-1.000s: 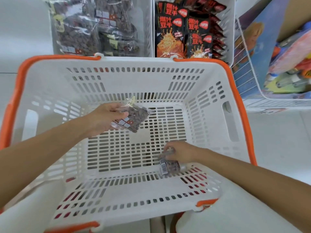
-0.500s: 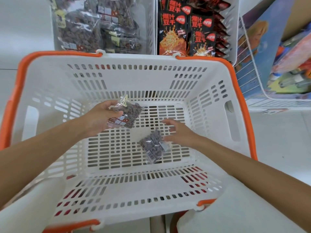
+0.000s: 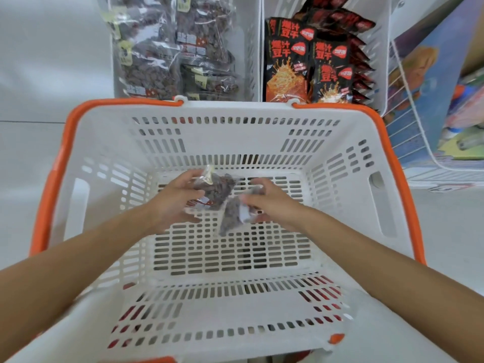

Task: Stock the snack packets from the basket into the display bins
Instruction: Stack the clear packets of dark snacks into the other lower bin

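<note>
A white basket [image 3: 230,142] with an orange rim fills the middle of the head view. Inside it, my left hand [image 3: 172,205] holds a clear packet of dark brown snacks [image 3: 216,191] by its left edge. Close to its right, my right hand [image 3: 272,203] grips a second clear packet of dark snacks [image 3: 231,216], which hangs tilted above the basket floor. The two packets almost touch. Beyond the far rim stand two white display bins: the left bin [image 3: 251,48] holds clear packets of the same dark snacks, the right bin [image 3: 379,48] black-and-red packets.
A white wire rack [image 3: 408,142] with colourful boxes stands at the right of the bins. A pale floor lies at both sides of the basket. The basket floor holds no other packets that I can see.
My right hand picked the second packet up from the near basket floor and carried it toward the left hand's packet. The left hand shifted slightly right. The camera tilted up a little.
</note>
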Demonstrator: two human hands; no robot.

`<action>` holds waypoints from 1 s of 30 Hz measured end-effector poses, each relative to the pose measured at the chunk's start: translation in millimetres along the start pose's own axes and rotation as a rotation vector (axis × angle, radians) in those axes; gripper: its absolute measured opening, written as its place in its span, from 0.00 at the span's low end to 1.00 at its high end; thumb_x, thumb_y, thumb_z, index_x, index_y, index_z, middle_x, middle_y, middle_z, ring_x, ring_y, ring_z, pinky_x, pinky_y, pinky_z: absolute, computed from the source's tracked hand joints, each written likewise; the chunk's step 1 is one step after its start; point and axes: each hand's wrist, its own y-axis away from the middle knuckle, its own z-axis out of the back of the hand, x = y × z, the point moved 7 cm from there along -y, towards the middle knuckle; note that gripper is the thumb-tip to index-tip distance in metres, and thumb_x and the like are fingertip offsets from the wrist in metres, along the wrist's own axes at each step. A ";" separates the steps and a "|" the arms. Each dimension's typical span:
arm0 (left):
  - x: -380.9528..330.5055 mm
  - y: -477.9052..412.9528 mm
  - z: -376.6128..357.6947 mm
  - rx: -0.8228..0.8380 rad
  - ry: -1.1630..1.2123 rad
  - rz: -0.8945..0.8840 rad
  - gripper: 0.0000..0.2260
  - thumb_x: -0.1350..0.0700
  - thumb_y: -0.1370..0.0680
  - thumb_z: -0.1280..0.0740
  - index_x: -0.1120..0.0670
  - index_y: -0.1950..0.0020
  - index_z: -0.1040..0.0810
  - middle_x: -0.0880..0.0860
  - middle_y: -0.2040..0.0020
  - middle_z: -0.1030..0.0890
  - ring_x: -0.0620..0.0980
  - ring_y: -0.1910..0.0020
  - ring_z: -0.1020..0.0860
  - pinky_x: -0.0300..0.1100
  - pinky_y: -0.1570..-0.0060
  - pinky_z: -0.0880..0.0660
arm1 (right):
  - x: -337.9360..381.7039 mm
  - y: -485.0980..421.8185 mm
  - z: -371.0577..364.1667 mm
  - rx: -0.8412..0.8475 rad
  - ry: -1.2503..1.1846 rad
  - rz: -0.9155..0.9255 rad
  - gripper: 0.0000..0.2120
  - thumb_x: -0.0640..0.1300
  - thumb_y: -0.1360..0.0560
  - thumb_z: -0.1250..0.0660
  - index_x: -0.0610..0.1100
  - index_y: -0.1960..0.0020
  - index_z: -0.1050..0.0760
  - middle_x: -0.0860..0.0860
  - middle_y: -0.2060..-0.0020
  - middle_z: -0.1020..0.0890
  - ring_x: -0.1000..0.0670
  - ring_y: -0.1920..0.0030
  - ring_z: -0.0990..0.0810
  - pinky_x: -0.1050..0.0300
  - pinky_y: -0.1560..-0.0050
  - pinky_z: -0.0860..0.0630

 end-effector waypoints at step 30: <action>-178.6 43.6 -18.9 -0.093 -0.021 -0.505 0.26 0.35 0.27 0.33 0.51 0.38 0.25 0.55 0.43 0.18 0.55 0.44 0.19 0.59 0.38 0.26 | 200.6 53.8 16.1 0.099 -0.112 0.311 0.16 0.42 0.23 0.32 0.36 0.38 0.25 0.46 0.52 0.16 0.51 0.54 0.18 0.61 0.55 0.23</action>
